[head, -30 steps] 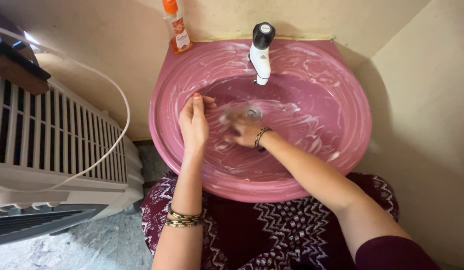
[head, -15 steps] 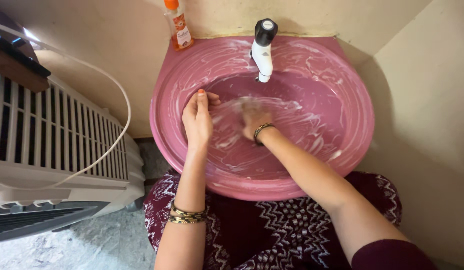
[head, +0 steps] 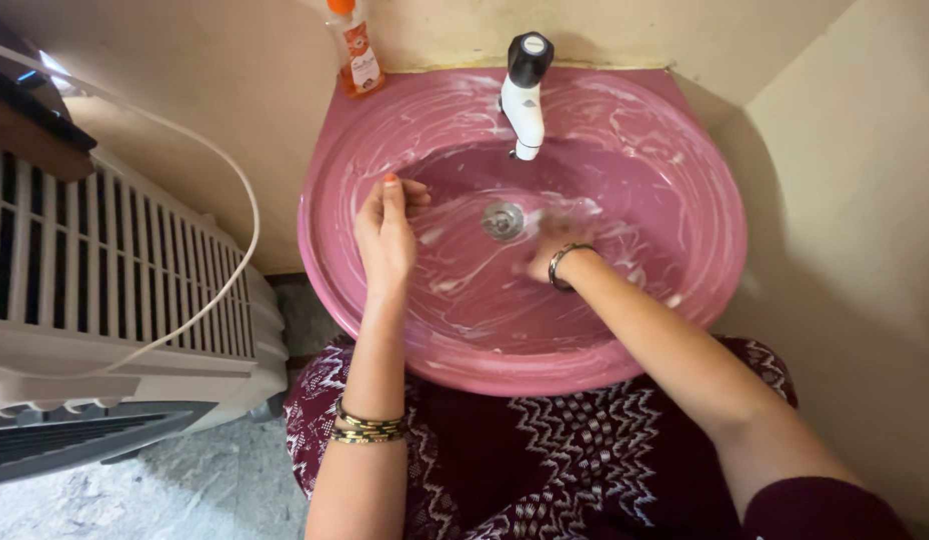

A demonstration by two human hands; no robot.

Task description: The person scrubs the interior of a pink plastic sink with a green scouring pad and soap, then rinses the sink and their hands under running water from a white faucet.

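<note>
A pink round washbasin (head: 690, 160) is streaked all over with white soap foam. Its metal drain (head: 503, 219) shows in the middle. My left hand (head: 385, 235) rests flat against the basin's left inner wall, fingers straight and holding nothing. My right hand (head: 553, 240) is low in the bowl just right of the drain, pressed on the foamy surface and blurred by motion. Whether it holds a scrub pad cannot be made out. A white tap with a black knob (head: 525, 95) stands at the back rim.
An orange liquid soap bottle (head: 357, 55) stands on the back left rim. A white air cooler (head: 105, 280) with a white cable (head: 247, 200) crowds the left side. Walls close in behind and at the right (head: 855, 250).
My right hand has swept from left of the drain, across it, to its right side, uncovering the drain. The left hand has stayed on the basin's left wall.
</note>
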